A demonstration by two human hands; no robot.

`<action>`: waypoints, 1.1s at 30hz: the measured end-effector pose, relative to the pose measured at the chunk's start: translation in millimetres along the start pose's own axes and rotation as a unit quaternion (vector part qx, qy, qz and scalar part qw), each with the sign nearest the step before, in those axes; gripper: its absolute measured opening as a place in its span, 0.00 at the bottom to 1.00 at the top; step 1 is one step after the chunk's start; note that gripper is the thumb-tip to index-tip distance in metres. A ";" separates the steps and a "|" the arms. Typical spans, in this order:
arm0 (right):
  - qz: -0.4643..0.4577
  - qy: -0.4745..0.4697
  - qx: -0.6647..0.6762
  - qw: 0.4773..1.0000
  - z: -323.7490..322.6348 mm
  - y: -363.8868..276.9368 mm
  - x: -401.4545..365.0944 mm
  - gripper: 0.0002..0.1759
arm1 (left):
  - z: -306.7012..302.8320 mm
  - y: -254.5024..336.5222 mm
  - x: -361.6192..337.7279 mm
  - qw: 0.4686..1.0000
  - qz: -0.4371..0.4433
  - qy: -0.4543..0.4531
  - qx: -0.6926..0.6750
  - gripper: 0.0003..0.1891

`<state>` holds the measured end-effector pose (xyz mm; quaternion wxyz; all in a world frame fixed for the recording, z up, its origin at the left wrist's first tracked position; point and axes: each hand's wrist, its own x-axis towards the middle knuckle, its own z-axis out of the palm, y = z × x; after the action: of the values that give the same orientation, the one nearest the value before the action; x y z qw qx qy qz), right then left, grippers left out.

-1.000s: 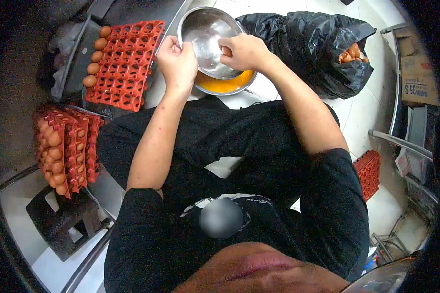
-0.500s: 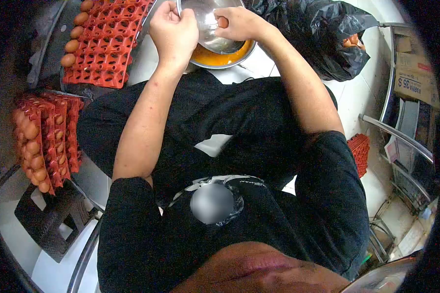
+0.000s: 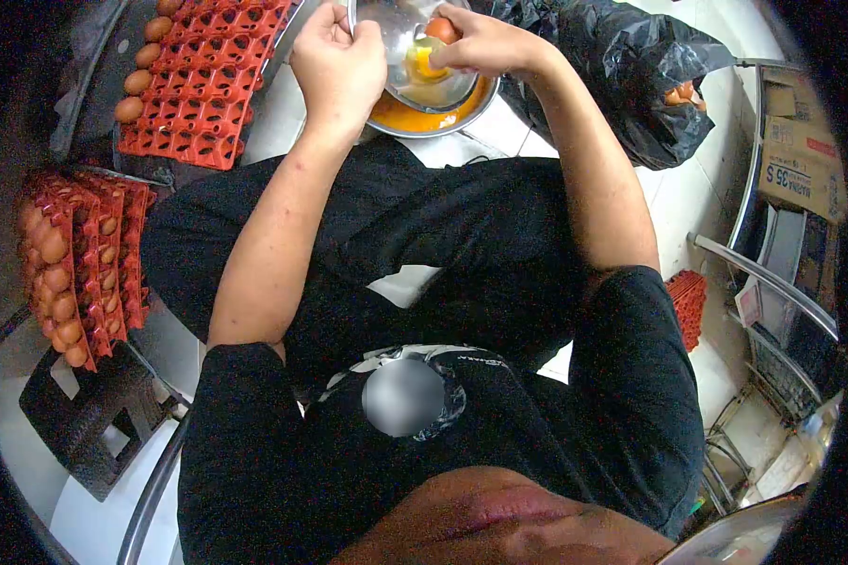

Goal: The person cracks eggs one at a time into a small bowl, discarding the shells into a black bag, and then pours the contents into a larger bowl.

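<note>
My left hand [image 3: 344, 61] is closed on the rim of a shiny metal bowl [image 3: 391, 38], at the top of the head view. Over this bowl, my right hand [image 3: 490, 42] grips a cracked brown egg [image 3: 442, 30]. Bright yolk [image 3: 426, 62] and clear white show just below the shell, by my fingertips; the tilted bowl is behind them. A larger metal bowl [image 3: 488, 99] is underneath, with orange-yellow liquid egg [image 3: 415, 121] in it.
A red egg tray [image 3: 207, 85] lies to the left, with a row of brown eggs [image 3: 134, 110] along its edge. Below it are stacked full trays [image 3: 75, 273]. A black plastic bag [image 3: 622, 75] with shells, a metal rack [image 3: 763, 278] and cardboard boxes [image 3: 801, 160] are at right.
The egg in my right hand has been broken open, and its yolk and white now show over the small bowl. My left hand keeps its hold on the bowl.
</note>
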<state>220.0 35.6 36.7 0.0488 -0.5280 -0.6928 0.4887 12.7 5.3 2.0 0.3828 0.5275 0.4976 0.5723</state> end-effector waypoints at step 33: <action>-0.109 0.268 0.017 0.957 13.8 41.5 10.3 0.35 | -8.1 18.3 5.7 0.923 0.294 0.000 0.250 0.02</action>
<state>235.9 33.5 -5.3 0.2954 -0.5598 -0.6991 0.3326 5.5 5.5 21.4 0.0531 0.7285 0.4474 0.5161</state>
